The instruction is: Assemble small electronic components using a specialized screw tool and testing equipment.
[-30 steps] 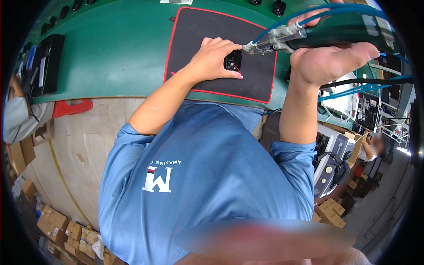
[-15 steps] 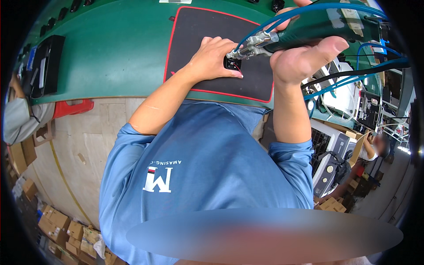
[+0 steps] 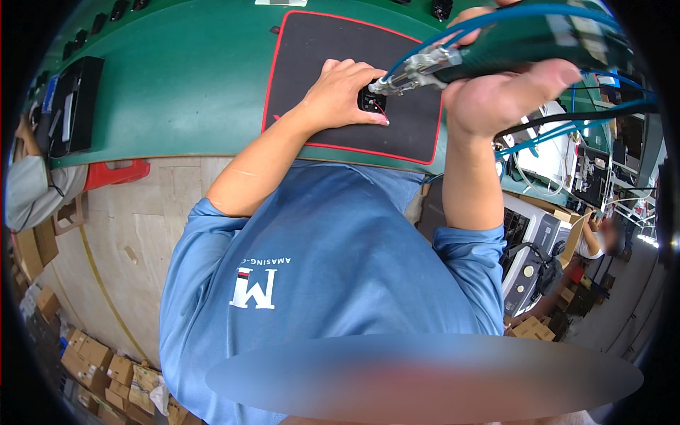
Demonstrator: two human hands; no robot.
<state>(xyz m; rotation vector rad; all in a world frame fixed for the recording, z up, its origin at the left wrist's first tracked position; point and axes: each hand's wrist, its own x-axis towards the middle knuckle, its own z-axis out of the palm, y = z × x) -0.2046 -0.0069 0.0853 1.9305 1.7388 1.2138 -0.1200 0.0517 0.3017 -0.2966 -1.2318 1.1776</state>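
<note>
On a dark mat with a red border [image 3: 312,53], my left hand [image 3: 340,93] is closed round a small square black housing [image 3: 373,105]. A thin red wire and small parts show inside it. My right hand [image 3: 496,103] grips a dark green power screwdriver [image 3: 520,46] with a metal nose and blue hoses, held at a slant. The metal tip [image 3: 379,86] is at the housing's far edge; whether it touches cannot be made out. The fingers on the driver's far side are partly hidden by its body.
Blue hoses [image 3: 559,129] and a black cable [image 3: 588,117] run off to the right. A black tray [image 3: 76,106] stands at the green table's [image 3: 177,85] left end. Several small black parts line the far edge. People sit at the far left and right.
My right hand and the screwdriver have shifted a little to the right, the tip moving slightly along the housing. My left hand and the housing have stayed in place.
</note>
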